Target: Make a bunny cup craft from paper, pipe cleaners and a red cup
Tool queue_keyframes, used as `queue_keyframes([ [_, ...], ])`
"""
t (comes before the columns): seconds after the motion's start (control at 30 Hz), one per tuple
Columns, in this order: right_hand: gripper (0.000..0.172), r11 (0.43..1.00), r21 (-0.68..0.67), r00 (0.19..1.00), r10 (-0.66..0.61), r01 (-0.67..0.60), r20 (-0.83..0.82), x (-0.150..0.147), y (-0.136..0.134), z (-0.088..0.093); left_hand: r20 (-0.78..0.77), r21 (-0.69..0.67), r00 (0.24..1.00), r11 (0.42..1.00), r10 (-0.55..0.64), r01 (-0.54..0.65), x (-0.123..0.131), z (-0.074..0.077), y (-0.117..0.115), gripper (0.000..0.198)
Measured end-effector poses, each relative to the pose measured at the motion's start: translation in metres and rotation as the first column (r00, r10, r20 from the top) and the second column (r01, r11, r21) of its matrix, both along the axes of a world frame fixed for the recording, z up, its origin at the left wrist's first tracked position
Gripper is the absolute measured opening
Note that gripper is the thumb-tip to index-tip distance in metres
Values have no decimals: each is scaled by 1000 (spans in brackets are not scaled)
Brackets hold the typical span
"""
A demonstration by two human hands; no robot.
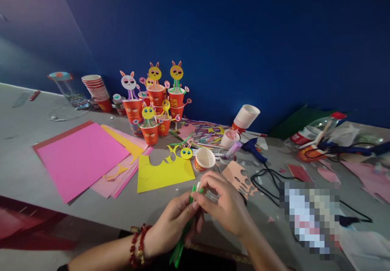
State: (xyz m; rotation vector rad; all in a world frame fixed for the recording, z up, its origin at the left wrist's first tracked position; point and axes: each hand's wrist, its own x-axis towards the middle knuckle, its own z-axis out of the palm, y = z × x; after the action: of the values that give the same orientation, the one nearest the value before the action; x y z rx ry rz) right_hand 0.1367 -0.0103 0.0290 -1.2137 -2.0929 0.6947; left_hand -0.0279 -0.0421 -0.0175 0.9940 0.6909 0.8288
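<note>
Green strips [179, 246] are held in my left hand [175, 218], whose fingers are wrapped round them near the table's front edge. A red bead bracelet is on that wrist. My right hand [224, 202] meets it at the top of the strips, thumb and fingers pinched on a small whitish piece [198, 185]. Just beyond the hands stands an open paper cup [204, 159], upright. Left of the cup lies a yellow sheet [166, 173] with cut-outs, and a yellow rabbit face [186, 152] rests at its back edge.
Decorated red cups [149, 135] with rabbit figures stand at the back. Pink paper [82, 157] lies left. Stacked cups [246, 117], a blue glue gun [254, 150] with black cord, a bottle [317, 129] and paper scraps [365, 177] are on the right. A blue wall rises behind.
</note>
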Motion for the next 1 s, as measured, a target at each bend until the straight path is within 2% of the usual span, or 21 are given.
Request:
queue_keyframes([
  [0.17,20,1000,10,999,-15,15,-32,0,-2,-4,-16,13,1000,1000,-13,13,-2,1,1,47],
  [0.37,8,999,21,998,-42,43,-41,-1,-2,-5,4,-19,999,999,-37,37,-3,1,4,46],
  [0.5,26,998,45,995,-42,46,-89,1,-2,-12,2,-43,996,995,-84,84,-6,2,7,43],
  [0.6,30,986,161,985,-20,49,-173,6,-5,-16,2,-78,991,988,-137,137,-11,4,10,43],
  [0.67,27,961,277,986,52,-6,-158,10,-6,-14,4,-97,981,976,-196,195,-15,6,13,43],
  [0.77,29,907,374,978,208,-195,7,16,-5,-4,-6,-99,962,957,-274,272,-19,8,16,42],
  [0.83,30,893,353,960,262,-281,101,17,-4,3,-25,-87,952,950,-304,300,-21,9,17,42],
  [1.0,24,924,238,950,267,-300,162,16,-2,12,-77,-74,934,936,-350,344,-21,14,18,45],
])
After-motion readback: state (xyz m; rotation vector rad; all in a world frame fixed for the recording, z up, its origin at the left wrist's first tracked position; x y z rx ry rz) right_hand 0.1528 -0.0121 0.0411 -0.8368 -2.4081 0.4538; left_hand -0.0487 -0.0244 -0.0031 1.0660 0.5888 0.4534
